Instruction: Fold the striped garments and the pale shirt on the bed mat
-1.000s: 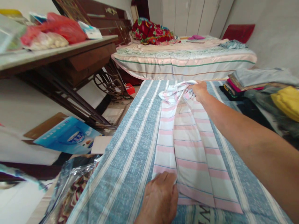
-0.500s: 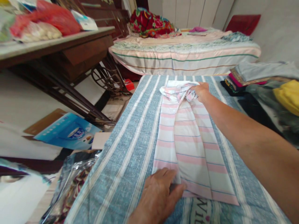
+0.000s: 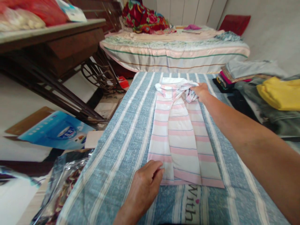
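A white shirt [image 3: 181, 134] with pink bands and thin blue lines lies lengthwise on the blue striped bedcover, its sides folded inward and its far end bunched. My right hand [image 3: 201, 90] reaches to the far right corner and grips the bunched cloth there, fingers closed around it. At the near left corner, my left hand [image 3: 146, 179] has its fingers bent and the thumb close to them, pinching the shirt's edge. The fingertips of that hand are partly hidden.
Folded clothes [image 3: 248, 75] are stacked on the right, with a yellow garment [image 3: 281, 93] nearby. Beyond the bedcover [image 3: 124, 134] stands another bed [image 3: 178, 56]. To the left are a sewing machine table [image 3: 70, 31], a blue box [image 3: 58, 131] and a plastic-wrapped bundle [image 3: 65, 190].
My left hand has shifted left off the shirt's surface to its edge, thumb and fingers drawing together. My right hand keeps its hold on the far end. The view has moved slightly.
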`<control>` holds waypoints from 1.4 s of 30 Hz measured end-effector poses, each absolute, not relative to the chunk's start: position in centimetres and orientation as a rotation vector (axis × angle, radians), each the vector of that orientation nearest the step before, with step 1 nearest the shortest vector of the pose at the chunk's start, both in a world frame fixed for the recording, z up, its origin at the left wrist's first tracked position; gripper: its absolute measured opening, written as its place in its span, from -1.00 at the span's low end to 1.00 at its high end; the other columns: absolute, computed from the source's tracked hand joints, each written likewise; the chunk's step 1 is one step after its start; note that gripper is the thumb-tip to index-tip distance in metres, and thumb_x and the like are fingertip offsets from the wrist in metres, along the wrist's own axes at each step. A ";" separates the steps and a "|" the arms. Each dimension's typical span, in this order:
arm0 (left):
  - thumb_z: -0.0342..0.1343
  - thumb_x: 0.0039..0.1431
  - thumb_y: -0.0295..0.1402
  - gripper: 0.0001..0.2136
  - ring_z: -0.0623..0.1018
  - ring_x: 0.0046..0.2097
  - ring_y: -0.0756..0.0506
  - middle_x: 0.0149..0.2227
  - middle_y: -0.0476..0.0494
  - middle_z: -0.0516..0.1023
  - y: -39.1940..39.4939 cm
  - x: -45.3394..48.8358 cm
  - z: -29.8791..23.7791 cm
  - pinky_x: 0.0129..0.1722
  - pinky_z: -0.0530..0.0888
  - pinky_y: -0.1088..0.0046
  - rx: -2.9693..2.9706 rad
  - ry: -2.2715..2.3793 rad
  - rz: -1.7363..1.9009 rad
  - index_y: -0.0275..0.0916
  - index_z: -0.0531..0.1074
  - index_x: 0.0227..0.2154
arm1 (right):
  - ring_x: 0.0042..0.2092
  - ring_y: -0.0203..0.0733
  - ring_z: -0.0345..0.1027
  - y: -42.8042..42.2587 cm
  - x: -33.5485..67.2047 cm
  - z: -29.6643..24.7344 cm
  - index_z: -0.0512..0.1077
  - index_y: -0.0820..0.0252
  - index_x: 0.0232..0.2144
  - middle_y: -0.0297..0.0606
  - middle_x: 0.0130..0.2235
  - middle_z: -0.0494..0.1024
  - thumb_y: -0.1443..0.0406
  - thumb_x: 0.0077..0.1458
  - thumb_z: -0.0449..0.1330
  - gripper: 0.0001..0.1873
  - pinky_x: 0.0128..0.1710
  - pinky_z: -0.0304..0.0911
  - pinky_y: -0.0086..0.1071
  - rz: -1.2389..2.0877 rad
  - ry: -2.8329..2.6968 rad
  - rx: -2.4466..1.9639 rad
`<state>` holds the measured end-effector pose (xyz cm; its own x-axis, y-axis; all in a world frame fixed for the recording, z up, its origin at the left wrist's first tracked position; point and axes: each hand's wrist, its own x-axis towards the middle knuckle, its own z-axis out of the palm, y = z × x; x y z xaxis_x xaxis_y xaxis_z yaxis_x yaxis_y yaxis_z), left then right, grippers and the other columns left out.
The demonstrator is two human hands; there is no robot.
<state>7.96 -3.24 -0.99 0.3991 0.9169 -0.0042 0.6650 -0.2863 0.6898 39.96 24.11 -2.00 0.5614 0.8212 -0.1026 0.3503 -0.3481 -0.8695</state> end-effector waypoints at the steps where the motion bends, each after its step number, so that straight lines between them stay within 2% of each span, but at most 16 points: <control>1: -0.05 0.18 -0.43 -0.86 0.46 -0.40 0.03 -0.45 0.02 0.44 -3.3 7.9 -1.0 -0.38 0.36 0.55 2.038 1.354 0.566 -0.22 0.41 -0.37 | -0.48 -0.41 0.33 23.8 40.1 -2.1 0.39 0.29 -0.27 -0.38 -0.40 0.45 0.21 0.16 0.13 -0.78 -0.49 0.31 -0.47 0.685 -0.958 -1.953; 4: -0.06 0.19 -0.42 -0.85 0.49 -0.37 0.03 -0.41 0.00 0.47 -3.3 7.8 -1.0 -0.35 0.41 0.56 2.045 1.381 0.671 -0.22 0.42 -0.30 | -0.46 -0.37 0.34 22.8 40.5 -2.5 0.40 0.28 -0.26 -0.37 -0.41 0.46 0.20 0.15 0.14 -0.78 -0.47 0.32 -0.43 0.648 -1.013 -2.019; 8: -0.10 0.19 -0.44 -0.79 0.50 -0.17 -0.05 -0.23 -0.13 0.52 -3.3 7.4 -1.5 -0.15 0.45 0.43 2.284 1.370 0.754 -0.23 0.42 -0.21 | -0.36 -0.25 0.38 21.4 40.9 -3.1 0.43 0.24 -0.32 -0.33 -0.41 0.47 0.28 -0.02 0.28 -0.81 -0.39 0.33 -0.36 0.507 -1.129 -2.094; 12: -0.10 0.15 -0.47 -0.78 0.49 -0.11 -0.12 -0.12 -0.19 0.50 -3.2 6.9 -2.2 -0.10 0.47 0.30 2.501 1.404 0.675 -0.21 0.43 -0.24 | -0.25 -0.26 0.38 20.5 41.0 -3.5 0.39 0.24 -0.20 -0.26 -0.22 0.47 0.22 0.12 0.16 -0.77 -0.25 0.34 -0.28 0.442 -1.257 -2.122; 18: -0.08 0.14 -0.46 -0.76 0.49 -0.06 -0.11 -0.09 -0.19 0.49 -3.2 5.3 -3.5 -0.08 0.47 0.36 2.541 1.441 0.757 -0.20 0.41 -0.17 | -0.13 -0.19 0.35 19.0 41.3 -3.1 0.33 0.22 -0.07 -0.20 -0.07 0.41 0.18 0.16 0.11 -0.67 -0.16 0.32 -0.19 0.356 -1.368 -2.132; 20: -0.05 0.14 -0.41 -0.79 0.51 -0.09 -0.11 -0.13 -0.17 0.51 -3.4 4.7 -3.8 -0.11 0.48 0.38 2.500 1.557 0.797 -0.19 0.40 -0.18 | -0.09 -0.13 0.34 17.8 41.0 -2.7 0.34 0.22 -0.07 -0.16 -0.06 0.41 0.22 0.15 0.13 -0.68 -0.11 0.29 -0.14 0.283 -1.410 -2.111; 23: -0.03 0.13 -0.32 -0.83 0.54 -0.28 -0.08 -0.33 -0.09 0.53 -3.7 4.4 -3.6 -0.27 0.49 0.43 2.334 1.779 0.764 -0.20 0.41 -0.26 | -0.02 -0.02 0.32 15.0 39.4 -2.2 0.40 0.18 -0.11 -0.10 -0.04 0.41 0.33 0.08 0.11 -0.71 -0.05 0.24 -0.11 0.199 -1.558 -2.000; 27: -0.01 0.13 -0.31 -0.82 0.50 -0.44 -0.03 -0.48 0.01 0.48 -3.7 5.0 -2.2 -0.41 0.39 0.51 2.076 1.954 0.503 -0.23 0.40 -0.24 | 0.04 -0.04 0.29 9.4 35.4 -2.0 0.46 0.05 -0.23 -0.18 0.00 0.41 0.36 0.01 0.08 -0.73 0.00 0.23 -0.19 0.189 -1.843 -1.744; 30: -0.01 0.13 -0.37 -0.83 0.46 -0.48 -0.01 -0.55 0.07 0.42 -3.2 5.8 -1.1 -0.46 0.28 0.53 1.979 1.933 0.290 -0.23 0.40 -0.24 | 0.02 -0.13 0.30 4.2 31.9 -1.8 0.46 -0.01 -0.32 -0.25 -0.03 0.44 0.35 0.02 0.08 -0.79 0.03 0.23 -0.25 0.227 -2.036 -1.542; 33: 0.00 0.12 -0.43 -0.86 0.42 -0.49 0.00 -0.59 0.10 0.37 -2.6 6.0 -0.7 -0.47 0.22 0.54 1.859 1.902 0.243 -0.22 0.41 -0.26 | 0.01 -0.15 0.30 -0.6 28.9 -1.5 0.43 0.05 -0.28 -0.21 -0.09 0.47 0.38 0.11 -0.01 -0.75 0.04 0.21 -0.20 0.264 -2.329 -1.140; 35: 0.03 0.12 -0.45 -0.88 0.42 -0.49 0.01 -0.60 0.11 0.36 -2.4 5.9 -0.8 -0.46 0.21 0.55 1.769 1.908 0.259 -0.21 0.41 -0.28 | 0.06 -0.13 0.25 -2.9 27.4 -1.5 0.40 0.12 -0.21 -0.19 -0.08 0.47 0.38 0.12 0.01 -0.77 0.11 0.13 -0.18 0.285 -2.383 -1.006; 38: 0.05 0.12 -0.45 -0.90 0.42 -0.47 0.02 -0.60 0.10 0.37 -2.4 5.6 -1.2 -0.45 0.20 0.56 1.744 1.938 0.245 -0.21 0.40 -0.29 | 0.12 -0.11 0.16 -4.9 26.1 -2.1 0.38 0.17 -0.22 -0.19 -0.02 0.43 0.33 0.13 0.05 -0.83 0.14 0.06 -0.19 0.329 -2.424 -0.981; 42: 0.03 0.14 -0.48 -0.89 0.43 -0.46 0.01 -0.57 0.09 0.40 -2.4 5.2 -1.5 -0.44 0.20 0.55 1.799 1.931 0.200 -0.21 0.40 -0.28 | 0.10 -0.13 0.16 -5.5 25.5 -3.6 0.37 0.17 -0.23 -0.20 -0.04 0.44 0.29 0.16 0.06 -0.85 0.13 0.04 -0.23 0.320 -2.465 -1.001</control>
